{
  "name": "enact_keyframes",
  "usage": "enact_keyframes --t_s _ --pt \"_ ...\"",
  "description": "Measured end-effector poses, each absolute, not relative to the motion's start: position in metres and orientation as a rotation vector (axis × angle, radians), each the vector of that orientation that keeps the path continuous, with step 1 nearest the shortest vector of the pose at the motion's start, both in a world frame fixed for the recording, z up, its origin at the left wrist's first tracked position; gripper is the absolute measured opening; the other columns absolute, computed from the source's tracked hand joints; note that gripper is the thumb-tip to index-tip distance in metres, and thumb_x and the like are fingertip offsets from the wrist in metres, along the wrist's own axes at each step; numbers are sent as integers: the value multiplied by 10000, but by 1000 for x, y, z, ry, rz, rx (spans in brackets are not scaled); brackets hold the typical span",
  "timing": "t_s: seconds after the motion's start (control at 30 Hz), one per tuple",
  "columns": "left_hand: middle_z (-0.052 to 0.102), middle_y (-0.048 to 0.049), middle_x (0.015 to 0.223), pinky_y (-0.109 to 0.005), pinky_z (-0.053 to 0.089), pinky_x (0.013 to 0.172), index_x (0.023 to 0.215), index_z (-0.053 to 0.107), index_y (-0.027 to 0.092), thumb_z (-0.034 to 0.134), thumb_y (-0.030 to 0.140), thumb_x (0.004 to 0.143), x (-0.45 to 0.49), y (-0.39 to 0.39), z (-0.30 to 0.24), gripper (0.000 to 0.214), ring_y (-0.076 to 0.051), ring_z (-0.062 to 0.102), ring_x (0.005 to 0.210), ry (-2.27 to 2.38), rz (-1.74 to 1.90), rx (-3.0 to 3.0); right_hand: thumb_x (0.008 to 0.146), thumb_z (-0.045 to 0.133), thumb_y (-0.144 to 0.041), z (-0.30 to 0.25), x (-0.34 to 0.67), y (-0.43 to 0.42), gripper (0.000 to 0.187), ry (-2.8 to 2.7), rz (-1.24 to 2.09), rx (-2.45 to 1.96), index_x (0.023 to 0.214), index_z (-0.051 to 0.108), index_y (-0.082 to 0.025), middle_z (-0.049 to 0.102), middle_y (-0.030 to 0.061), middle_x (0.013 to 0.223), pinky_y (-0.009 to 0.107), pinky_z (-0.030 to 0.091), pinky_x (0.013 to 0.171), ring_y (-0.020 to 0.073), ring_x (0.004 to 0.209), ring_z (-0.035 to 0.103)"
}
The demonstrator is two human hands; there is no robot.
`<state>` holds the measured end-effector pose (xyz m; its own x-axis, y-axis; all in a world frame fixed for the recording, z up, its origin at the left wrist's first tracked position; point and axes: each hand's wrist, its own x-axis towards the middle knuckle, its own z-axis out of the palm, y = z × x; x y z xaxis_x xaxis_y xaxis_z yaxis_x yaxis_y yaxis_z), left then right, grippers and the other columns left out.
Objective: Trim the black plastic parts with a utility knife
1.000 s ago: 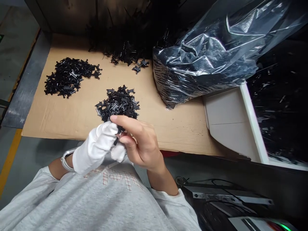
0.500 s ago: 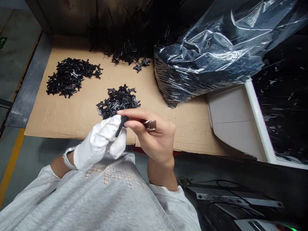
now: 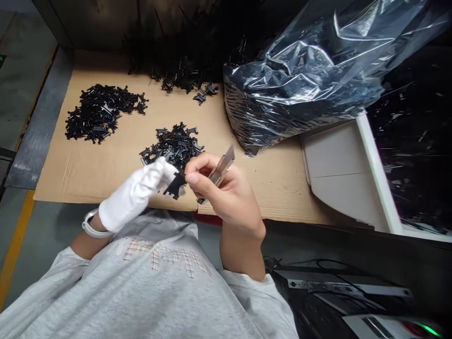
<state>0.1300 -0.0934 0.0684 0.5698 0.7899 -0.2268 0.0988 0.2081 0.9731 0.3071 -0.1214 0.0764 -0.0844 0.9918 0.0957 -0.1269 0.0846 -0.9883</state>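
My left hand (image 3: pixel 136 190), in a white glove, is closed around the lower left side of a small black plastic part (image 3: pixel 174 185) with notched ends; its fingertips are partly hidden and blurred behind the part. My bare right hand (image 3: pixel 226 188) pinches thumb and forefinger together at the upper right end of that part. Across the right palm lies a slim utility knife (image 3: pixel 219 172), its blade pointing up and away from me. Just beyond both hands is a pile of similar black parts (image 3: pixel 178 146) on cardboard (image 3: pixel 282 188).
A second pile of black parts (image 3: pixel 102 110) lies at the left, and more parts (image 3: pixel 183 80) sit in shadow at the back. A large clear plastic bag (image 3: pixel 296 89) full of dark pieces stands at the right, beside a light-coloured tray (image 3: pixel 339 160). Metal equipment (image 3: pixel 346 285) is below right.
The black part has turned so its flat face shows. My left hand has drawn slightly left, and the knife in my right hand has swung upright, its blade now showing above the fingers.
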Motion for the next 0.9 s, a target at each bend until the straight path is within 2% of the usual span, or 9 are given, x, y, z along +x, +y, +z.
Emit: enact_keyframes --t_s 0.13,0.2,0.27,0.33,0.43,0.53,0.67,0.77,0.9 --pt "542 38 706 -234 501 629 771 596 214 612 515 944 123 -88 70 347 -98 508 629 894 602 1397 894 735 -483 78 305 -125 345 -1305 1181 -1149 754 614 -192 548 -43 649 231 374 501 80 562 451" --pt "557 37 707 -232 501 594 753 607 223 686 492 895 122 -90 69 315 -101 516 620 907 598 1429 939 667 -510 76 303 -129 354 -1344 1128 -1125 796 609 -192 578 -33 686 227 420 548 87 604 493" --pt "602 26 719 -238 510 583 767 652 245 682 481 895 120 -92 63 270 -116 556 632 963 651 1455 966 592 -570 71 304 -132 389 -1405 1059 -1066 935 635 -184 684 20 883 238 504 659 109 738 604" --pt "621 29 698 -248 484 503 782 668 277 679 463 894 118 -91 52 218 -123 551 577 992 765 1421 984 443 -674 66 308 -135 559 -1528 892 -1068 1188 622 -185 705 78 1139 279 549 779 145 905 662" --pt "711 28 805 -296 554 582 870 698 318 675 361 893 121 -89 38 54 -164 636 652 1009 860 1366 1064 317 -564 60 317 -139 507 -1734 643 -1168 1338 573 -223 737 64 1163 293 563 862 148 961 696" --pt "729 13 862 -322 583 637 885 700 312 669 330 885 131 -91 41 36 -182 659 707 997 910 1286 1088 380 -394 57 323 -142 363 -1794 478 -1110 1323 591 -213 770 61 1184 254 574 876 130 969 728" --pt "667 4 747 -281 567 604 815 671 259 660 389 895 146 -98 57 153 -151 620 662 961 812 1189 1070 463 -303 55 326 -145 303 -1763 372 -1058 1326 610 -233 786 48 1127 261 579 791 132 873 726" --pt "725 -15 883 -312 612 787 876 700 235 688 388 864 149 -100 57 154 -166 676 811 998 792 1183 1052 507 -270 51 327 -143 310 -1766 321 -1058 1335 629 -250 727 4 825 275 512 630 144 680 625" --pt "762 -12 1180 -394 502 1131 1024 738 278 713 395 815 145 -102 50 241 -218 692 1143 995 828 1188 1034 543 -251 48 325 -141 353 -1758 302 -1012 1380 612 -258 638 -15 740 285 455 588 147 632 546"
